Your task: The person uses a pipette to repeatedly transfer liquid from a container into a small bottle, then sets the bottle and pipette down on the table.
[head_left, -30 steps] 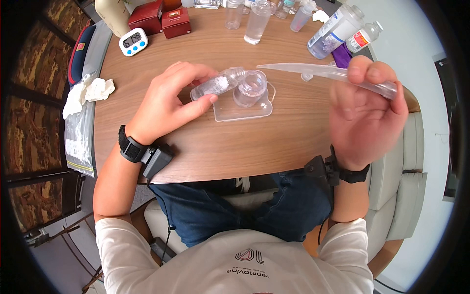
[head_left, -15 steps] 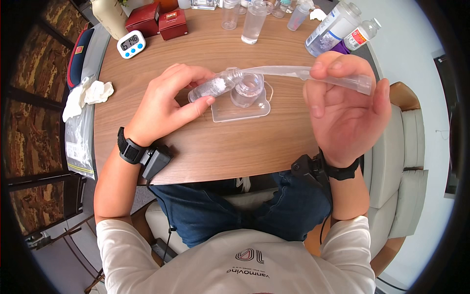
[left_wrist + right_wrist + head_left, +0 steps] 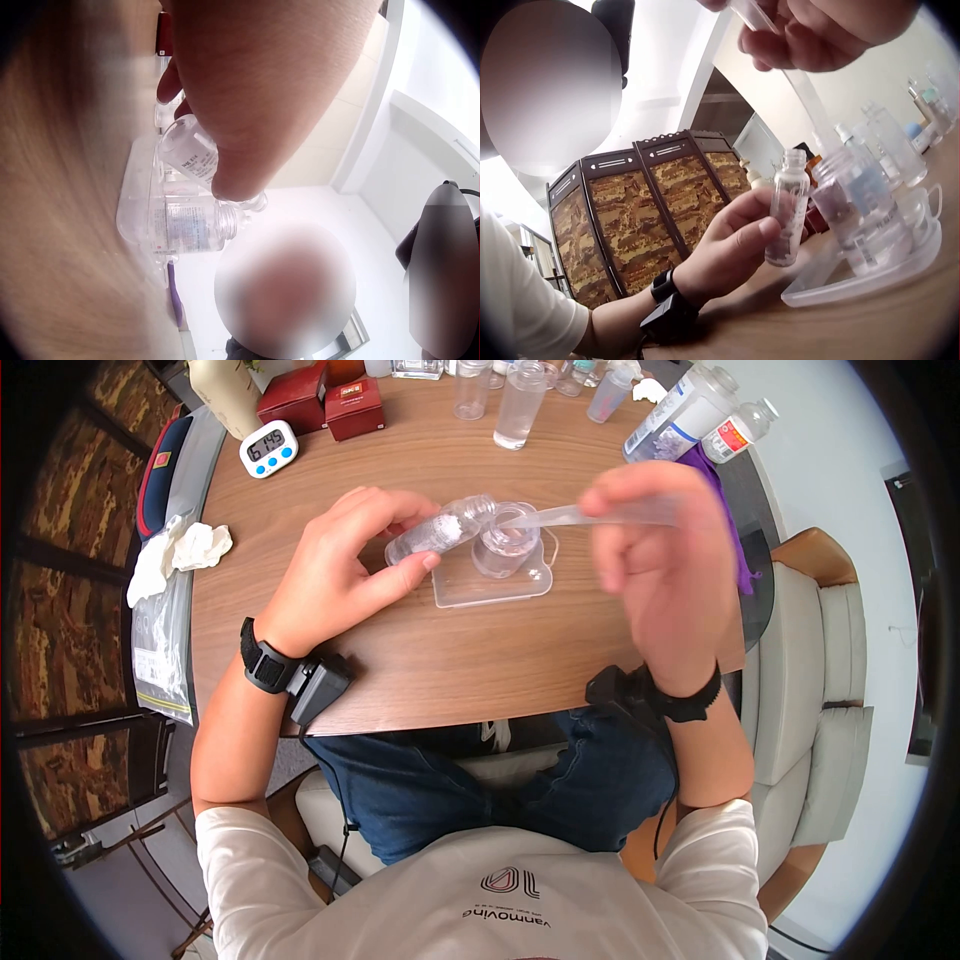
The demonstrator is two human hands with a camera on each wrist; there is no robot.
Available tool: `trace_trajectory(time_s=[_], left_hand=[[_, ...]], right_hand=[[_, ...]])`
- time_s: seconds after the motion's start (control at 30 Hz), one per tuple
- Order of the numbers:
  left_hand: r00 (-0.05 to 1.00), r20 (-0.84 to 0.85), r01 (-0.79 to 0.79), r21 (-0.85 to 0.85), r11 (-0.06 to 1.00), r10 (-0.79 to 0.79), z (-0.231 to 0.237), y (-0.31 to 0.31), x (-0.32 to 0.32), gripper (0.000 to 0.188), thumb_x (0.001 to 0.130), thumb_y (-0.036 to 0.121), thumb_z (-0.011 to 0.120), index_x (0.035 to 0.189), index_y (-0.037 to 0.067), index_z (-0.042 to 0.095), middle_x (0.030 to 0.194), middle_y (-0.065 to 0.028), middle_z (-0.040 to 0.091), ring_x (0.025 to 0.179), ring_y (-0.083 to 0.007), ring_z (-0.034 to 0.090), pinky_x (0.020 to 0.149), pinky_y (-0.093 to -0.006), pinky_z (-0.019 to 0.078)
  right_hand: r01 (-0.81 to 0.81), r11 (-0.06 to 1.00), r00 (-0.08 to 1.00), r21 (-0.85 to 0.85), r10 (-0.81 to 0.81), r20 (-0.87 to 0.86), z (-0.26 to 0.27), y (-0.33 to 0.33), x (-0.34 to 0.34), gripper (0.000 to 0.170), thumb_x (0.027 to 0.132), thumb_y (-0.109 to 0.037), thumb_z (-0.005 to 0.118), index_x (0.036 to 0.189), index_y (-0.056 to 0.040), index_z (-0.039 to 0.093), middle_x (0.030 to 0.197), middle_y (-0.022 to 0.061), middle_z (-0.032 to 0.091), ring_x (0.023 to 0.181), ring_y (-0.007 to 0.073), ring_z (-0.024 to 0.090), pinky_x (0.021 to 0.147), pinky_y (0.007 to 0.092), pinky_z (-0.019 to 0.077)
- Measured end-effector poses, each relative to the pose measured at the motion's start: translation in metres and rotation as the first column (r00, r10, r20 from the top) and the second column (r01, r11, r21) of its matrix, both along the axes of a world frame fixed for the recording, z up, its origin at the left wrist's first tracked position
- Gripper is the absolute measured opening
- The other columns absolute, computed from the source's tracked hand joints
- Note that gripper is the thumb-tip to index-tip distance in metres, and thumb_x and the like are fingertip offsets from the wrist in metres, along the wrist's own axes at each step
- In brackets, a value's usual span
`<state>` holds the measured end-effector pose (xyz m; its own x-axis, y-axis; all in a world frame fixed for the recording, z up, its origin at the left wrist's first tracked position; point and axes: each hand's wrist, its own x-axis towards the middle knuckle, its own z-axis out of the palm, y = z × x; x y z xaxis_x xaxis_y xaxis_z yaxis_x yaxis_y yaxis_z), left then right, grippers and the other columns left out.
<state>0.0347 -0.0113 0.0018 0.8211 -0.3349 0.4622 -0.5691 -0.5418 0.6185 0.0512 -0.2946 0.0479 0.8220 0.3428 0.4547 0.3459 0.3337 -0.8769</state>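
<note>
A small clear bottle [image 3: 435, 536] with white bits inside is gripped by the left hand [image 3: 345, 565], tilted toward a clear wide-mouthed jar [image 3: 503, 548]. That jar stands on a clear plastic tray [image 3: 490, 592]. The right hand [image 3: 668, 570], blurred in the head view, pinches a translucent dropper [image 3: 565, 516], its tip at the jar's mouth. In the right wrist view the dropper [image 3: 810, 105] slants down to the jar [image 3: 866, 217], while the left hand [image 3: 731, 244] holds the bottle [image 3: 787, 210] beside it. The left wrist view shows the thumb against the labelled bottle [image 3: 187, 154].
A white timer [image 3: 269, 449], dark red boxes [image 3: 353, 410] and a clear bottle of liquid [image 3: 519, 405] stand at the back. Larger bottles [image 3: 680, 415] and purple cloth [image 3: 740, 550] are at the right. Crumpled tissue [image 3: 200, 546] lies at the left.
The dropper's tip has gone from right of the jar to the small bottle's mouth, then back to the jar's mouth. The right hand has moved left and turned; the left hand has barely moved.
</note>
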Motion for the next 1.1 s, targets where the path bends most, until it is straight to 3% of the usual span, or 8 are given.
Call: trace_trajectory(time_s=[0.07, 0.17, 0.77, 1.1], left_hand=[[1.0, -0.002, 0.002, 0.006, 1.0, -0.002, 0.001, 0.0, 0.0, 0.035, 0.084, 0.018, 0.08, 0.113, 0.001, 0.069, 0.096, -0.0102, 0.067, 0.088, -0.0231, 0.063, 0.079, -0.0339, 0.0514], [1.0, -0.002, -0.005, -0.002, 1.0, 0.005, 0.0, 0.0, -0.001, 0.035, 0.083, 0.017, 0.08, 0.113, 0.001, 0.069, 0.095, -0.01, 0.067, 0.088, -0.0231, 0.063, 0.079, -0.0339, 0.0512], [1.0, -0.009, 0.004, 0.003, 1.0, -0.004, -0.001, 0.0, -0.001, 0.034, 0.084, 0.015, 0.08, 0.113, 0.001, 0.069, 0.098, -0.0096, 0.068, 0.09, -0.0233, 0.064, 0.08, -0.0339, 0.0512], [1.0, -0.008, 0.007, 0.009, 1.0, -0.007, 0.001, 0.0, -0.001, 0.033, 0.084, 0.015, 0.08, 0.112, 0.001, 0.069, 0.099, -0.0099, 0.069, 0.091, -0.0234, 0.064, 0.08, -0.0338, 0.0518]], right_hand=[[0.062, 0.978, 0.982, -0.201, -0.096, -0.16, -0.002, 0.018, -0.004, 0.038, 0.11, -0.033, 0.043, 0.113, -0.0008, 0.063, 0.096, 0.0066, 0.068, 0.067, 0.0069, 0.053, 0.063, 0.0218, 0.0427], [-0.042, 0.966, 0.981, -0.254, -0.007, -0.192, -0.011, 0.025, -0.003, 0.034, 0.11, -0.03, 0.048, 0.112, -0.001, 0.065, 0.093, 0.0028, 0.065, 0.073, 0.0051, 0.056, 0.067, 0.0215, 0.0445], [-0.086, 0.979, 0.98, -0.186, 0.049, -0.194, -0.015, 0.022, 0.003, 0.045, 0.112, -0.034, 0.039, 0.119, 0.0037, 0.062, 0.105, 0.0053, 0.064, 0.077, 0.0075, 0.057, 0.07, 0.0235, 0.0454], [-0.087, 0.977, 0.974, -0.196, 0.042, -0.223, -0.012, 0.023, 0.004, 0.039, 0.11, -0.026, 0.037, 0.114, 0.0031, 0.064, 0.096, 0.0039, 0.064, 0.074, 0.0066, 0.054, 0.068, 0.0231, 0.043]])
